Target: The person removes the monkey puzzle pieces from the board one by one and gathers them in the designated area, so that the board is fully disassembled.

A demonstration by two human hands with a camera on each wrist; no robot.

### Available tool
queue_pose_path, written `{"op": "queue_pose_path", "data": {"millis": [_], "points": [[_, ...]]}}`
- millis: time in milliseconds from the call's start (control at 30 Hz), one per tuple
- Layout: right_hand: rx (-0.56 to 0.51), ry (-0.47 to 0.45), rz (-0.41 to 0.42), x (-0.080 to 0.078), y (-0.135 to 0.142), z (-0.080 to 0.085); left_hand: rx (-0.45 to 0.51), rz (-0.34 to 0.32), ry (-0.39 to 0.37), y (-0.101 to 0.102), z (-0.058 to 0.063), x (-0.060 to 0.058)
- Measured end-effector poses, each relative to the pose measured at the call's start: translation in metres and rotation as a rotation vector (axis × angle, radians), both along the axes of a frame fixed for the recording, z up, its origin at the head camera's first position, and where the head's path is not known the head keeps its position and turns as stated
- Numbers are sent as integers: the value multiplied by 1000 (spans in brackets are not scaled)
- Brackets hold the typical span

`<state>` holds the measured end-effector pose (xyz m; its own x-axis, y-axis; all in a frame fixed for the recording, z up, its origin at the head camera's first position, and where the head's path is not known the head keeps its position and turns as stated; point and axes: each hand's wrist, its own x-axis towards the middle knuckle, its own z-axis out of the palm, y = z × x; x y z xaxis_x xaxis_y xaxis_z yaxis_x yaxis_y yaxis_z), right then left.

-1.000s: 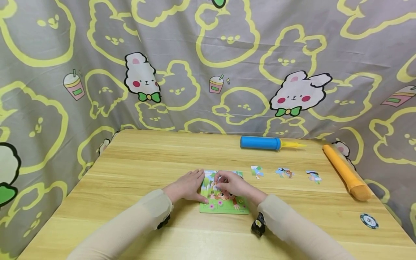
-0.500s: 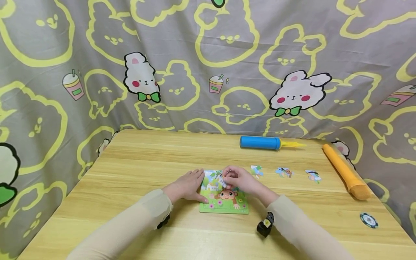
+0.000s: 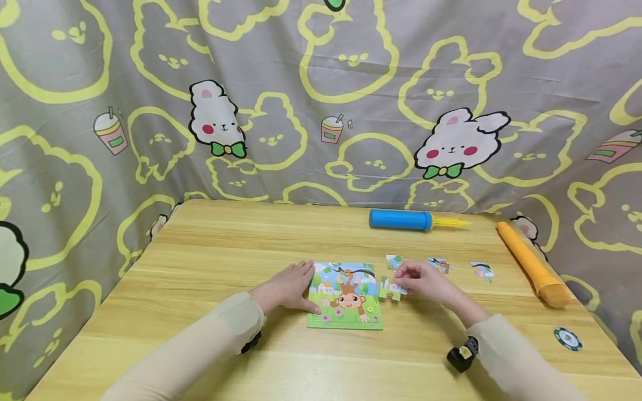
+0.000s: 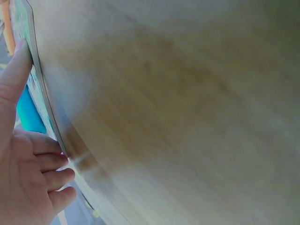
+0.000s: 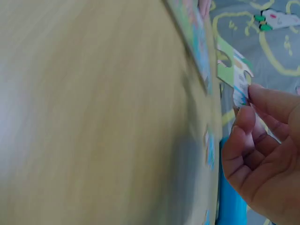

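Observation:
A square jigsaw board with a monkey picture and green border lies mid-table. My left hand rests along its left edge, fingers straight and thumb on the border; the left wrist view shows this thumb over the board's edge. Just right of the board, my right hand pinches a jigsaw piece between thumb and index finger. In the right wrist view this piece, green and white with rounded notches, is held up off the table, the other fingers curled below.
Behind the right hand lie three loose jigsaw pieces: one partly hidden, a second and a third. A blue hand pump lies at the back. An orange tube-shaped thing and a poker chip are at the right.
My right hand has lifted the jigsaw piece from the board's left part and carried it right, past the board's right edge. My left hand has stayed on the board's left edge.

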<state>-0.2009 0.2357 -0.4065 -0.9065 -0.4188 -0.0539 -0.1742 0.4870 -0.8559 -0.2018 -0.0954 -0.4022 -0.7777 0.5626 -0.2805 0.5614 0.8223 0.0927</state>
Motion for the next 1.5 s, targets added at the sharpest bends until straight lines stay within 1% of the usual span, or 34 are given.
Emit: {"op": "queue_pose_path", "data": {"millis": [100, 200, 333, 500, 733, 833, 867, 933, 1067, 1100, 1233, 1367, 1500], "points": [[57, 15, 16, 2, 12, -4, -1, -2, 0, -1, 0, 1], [99, 6, 22, 4, 19, -6, -3, -1, -1, -1, 0, 1], [128, 7, 22, 6, 21, -8, -7, 1, 0, -1, 1, 0], [169, 41, 19, 6, 18, -10, -12, -1, 2, -1, 1, 0], [197, 58, 10, 5, 17, -9, -4, 4, -2, -1, 1, 0], [203, 82, 9, 4, 17, -8, -5, 2, 0, -1, 1, 0], [201, 107, 17, 4, 18, -7, -5, 2, 0, -1, 1, 0], [201, 124, 16, 3, 16, -5, -3, 0, 1, -1, 1, 0], [211, 161, 23, 0, 6, 3, 1, 4, -7, -1, 1, 0], [216, 154, 17, 0, 2, 5, 1, 5, -8, -1, 2, 0], [210, 186, 52, -1, -19, 9, 0, 6, -13, -1, 2, 0], [188, 171, 108, -2, -40, 8, 0, 5, -20, 0, 2, 0], [176, 170, 165, -3, -59, 4, 3, 3, -18, 0, 1, 0]]}}
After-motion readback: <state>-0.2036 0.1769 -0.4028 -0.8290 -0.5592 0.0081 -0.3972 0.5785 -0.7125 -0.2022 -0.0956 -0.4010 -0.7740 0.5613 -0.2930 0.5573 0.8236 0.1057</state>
